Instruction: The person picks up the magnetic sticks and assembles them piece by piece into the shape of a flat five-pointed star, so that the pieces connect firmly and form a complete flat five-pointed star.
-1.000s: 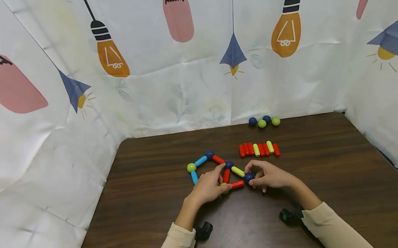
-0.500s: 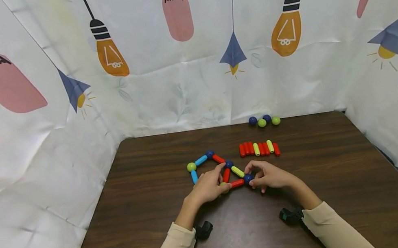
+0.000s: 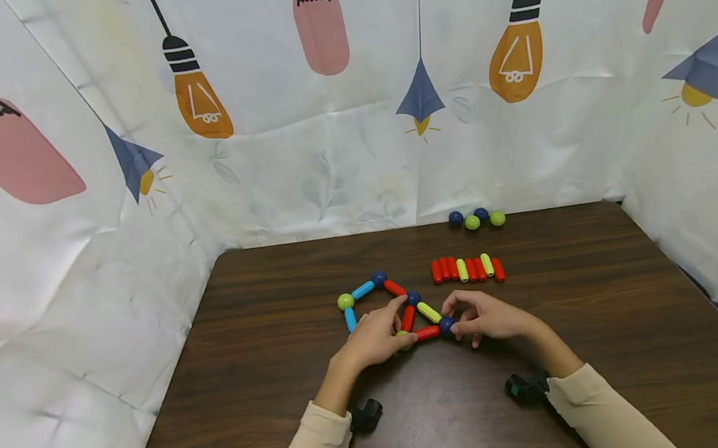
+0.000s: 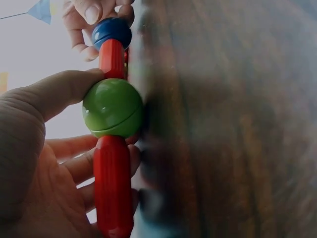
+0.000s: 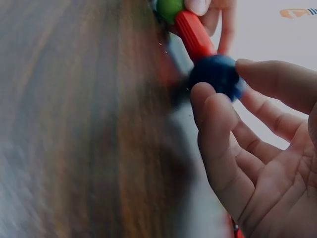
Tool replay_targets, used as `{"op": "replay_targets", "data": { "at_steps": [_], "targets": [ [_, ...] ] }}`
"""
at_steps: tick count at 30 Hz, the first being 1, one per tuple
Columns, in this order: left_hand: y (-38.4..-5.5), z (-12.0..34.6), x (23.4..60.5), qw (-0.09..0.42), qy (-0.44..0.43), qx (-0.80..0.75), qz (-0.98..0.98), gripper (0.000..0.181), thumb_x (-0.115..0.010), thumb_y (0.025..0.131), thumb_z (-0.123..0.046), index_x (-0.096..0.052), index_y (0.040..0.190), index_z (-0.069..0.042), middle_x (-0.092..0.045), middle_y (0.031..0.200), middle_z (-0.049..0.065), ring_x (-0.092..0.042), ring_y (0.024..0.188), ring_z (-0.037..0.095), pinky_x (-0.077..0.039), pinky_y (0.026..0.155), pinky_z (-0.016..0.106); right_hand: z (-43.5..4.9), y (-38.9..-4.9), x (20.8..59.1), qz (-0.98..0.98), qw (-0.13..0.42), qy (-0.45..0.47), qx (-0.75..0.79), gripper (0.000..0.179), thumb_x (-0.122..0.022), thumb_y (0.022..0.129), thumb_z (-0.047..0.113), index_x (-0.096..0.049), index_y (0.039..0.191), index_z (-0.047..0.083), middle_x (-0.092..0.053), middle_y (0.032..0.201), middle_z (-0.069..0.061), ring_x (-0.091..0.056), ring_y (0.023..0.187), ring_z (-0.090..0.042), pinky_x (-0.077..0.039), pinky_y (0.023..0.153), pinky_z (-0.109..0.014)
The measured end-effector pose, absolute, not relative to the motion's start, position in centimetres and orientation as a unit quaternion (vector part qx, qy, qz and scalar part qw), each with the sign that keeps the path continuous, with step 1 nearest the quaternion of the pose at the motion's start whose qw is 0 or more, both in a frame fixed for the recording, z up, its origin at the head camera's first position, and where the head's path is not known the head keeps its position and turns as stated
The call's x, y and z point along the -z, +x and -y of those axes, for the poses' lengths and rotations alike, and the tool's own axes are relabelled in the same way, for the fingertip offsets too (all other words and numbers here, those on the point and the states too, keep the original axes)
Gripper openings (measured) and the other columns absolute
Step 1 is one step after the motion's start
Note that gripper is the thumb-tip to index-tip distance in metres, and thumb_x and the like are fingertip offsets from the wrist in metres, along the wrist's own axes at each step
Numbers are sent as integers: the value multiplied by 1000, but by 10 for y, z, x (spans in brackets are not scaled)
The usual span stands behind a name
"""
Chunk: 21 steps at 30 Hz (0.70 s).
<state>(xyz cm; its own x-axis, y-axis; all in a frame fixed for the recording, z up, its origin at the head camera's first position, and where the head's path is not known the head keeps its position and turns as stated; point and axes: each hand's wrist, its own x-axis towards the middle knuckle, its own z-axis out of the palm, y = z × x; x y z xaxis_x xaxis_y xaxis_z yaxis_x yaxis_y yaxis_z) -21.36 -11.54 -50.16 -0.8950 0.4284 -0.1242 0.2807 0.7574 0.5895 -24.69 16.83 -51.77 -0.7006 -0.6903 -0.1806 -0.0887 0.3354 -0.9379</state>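
Observation:
On the table lies a shape of balls and rods. It includes a green ball [image 3: 345, 302], a blue ball [image 3: 379, 278], two light blue rods [image 3: 363, 290] and a red rod [image 3: 395, 288]. My left hand [image 3: 374, 338] holds it at a nearer green ball [image 4: 112, 108], partly hidden in the head view; its index fingertip is near another blue ball [image 3: 413, 297]. My right hand [image 3: 490, 315] pinches a dark blue ball [image 5: 216, 76] between fingers and thumb. That ball sits where a yellow-green rod [image 3: 429, 312] and a red rod [image 3: 427, 333] come together.
Behind the hands, a row of red and yellow-green rods [image 3: 468, 269] lies side by side. Two blue and two green balls [image 3: 472, 222] rest at the table's back edge. Printed cloth [image 3: 300, 171] hangs around the brown table [image 3: 270, 382].
The dark blue ball in my right fingers has shifted slightly left and toward the near side. My left hand has stayed almost still on the shape.

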Motion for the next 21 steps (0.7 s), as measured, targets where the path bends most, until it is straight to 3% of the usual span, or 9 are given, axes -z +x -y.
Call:
{"op": "replay_targets", "data": {
  "at_steps": [4, 13, 17, 21],
  "targets": [
    [-214, 122, 498, 145, 212, -301, -918, 74, -74, 94, -34, -41, 157, -15, -63, 96, -6, -53, 67, 7, -45, 62, 24, -175, -250, 516, -772, 276, -251, 514, 31, -64, 102, 22, -55, 125, 2, -59, 115, -16, -67, 88, -26, -60, 64, -40],
    [-214, 151, 481, 189, 228, -291, -910, 56, -75, 92, -14, -56, 145, -12, -70, 109, 3, -63, 88, 15, -54, 79, 34, -201, -258, 506, -795, 225, -217, 520, 38, -59, 105, 26, -54, 128, -4, -60, 114, -27, -70, 91, -32, -61, 71, -41],
    [-214, 166, 473, 191, 216, -277, -917, 47, -67, 90, -1, -64, 136, -11, -71, 118, 6, -62, 98, 18, -53, 87, 37, -214, -261, 502, -797, 203, -203, 531, 39, -59, 105, 24, -53, 130, -6, -59, 116, -31, -69, 92, -34, -60, 73, -39],
    [-215, 175, 469, 172, 170, -255, -936, 52, -57, 86, 11, -70, 129, -15, -71, 123, 6, -58, 93, 20, -48, 81, 35, -226, -262, 499, -806, 180, -191, 531, 41, -59, 105, 25, -52, 131, -6, -58, 117, -32, -69, 93, -33, -60, 77, -39]
  ]
}}
